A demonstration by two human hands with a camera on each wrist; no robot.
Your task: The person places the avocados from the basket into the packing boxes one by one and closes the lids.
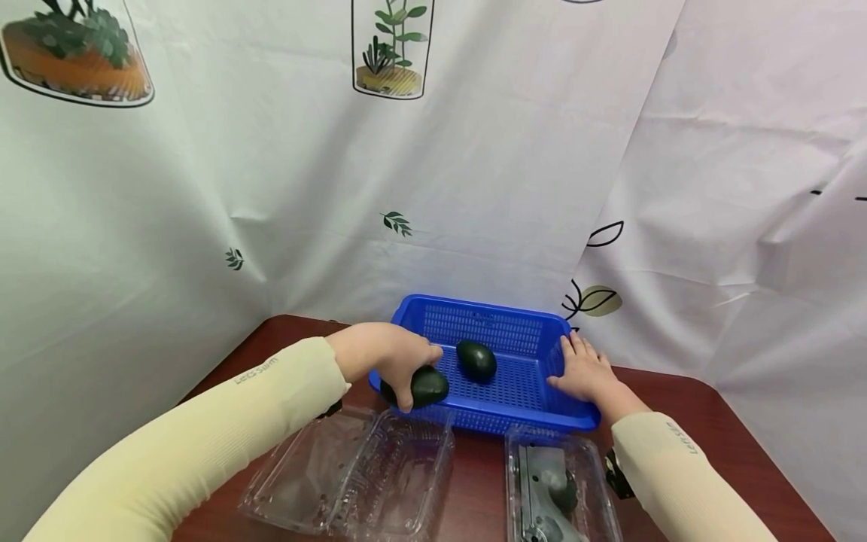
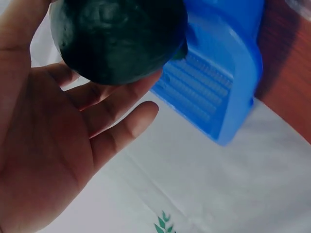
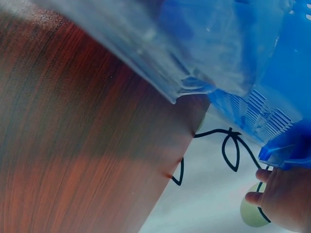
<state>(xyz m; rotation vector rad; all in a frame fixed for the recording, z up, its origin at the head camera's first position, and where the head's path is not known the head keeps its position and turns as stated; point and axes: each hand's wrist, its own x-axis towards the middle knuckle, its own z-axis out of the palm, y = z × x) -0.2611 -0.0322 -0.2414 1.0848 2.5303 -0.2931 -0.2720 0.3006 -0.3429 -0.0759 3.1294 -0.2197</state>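
My left hand grips a dark green avocado over the left front rim of a blue plastic basket. In the left wrist view the avocado sits against the fingers, and the little finger stands away from it. A second avocado lies inside the basket, right of the left hand. My right hand rests on the basket's right rim with fingers extended, its thumb toward the inside. In the right wrist view only part of that hand shows at the basket's end.
An opened clear plastic clamshell box lies in front of the basket, lid to the left. Another clear box, at right, holds an avocado beneath grey reflections. All stand on a reddish-brown table before a white printed curtain.
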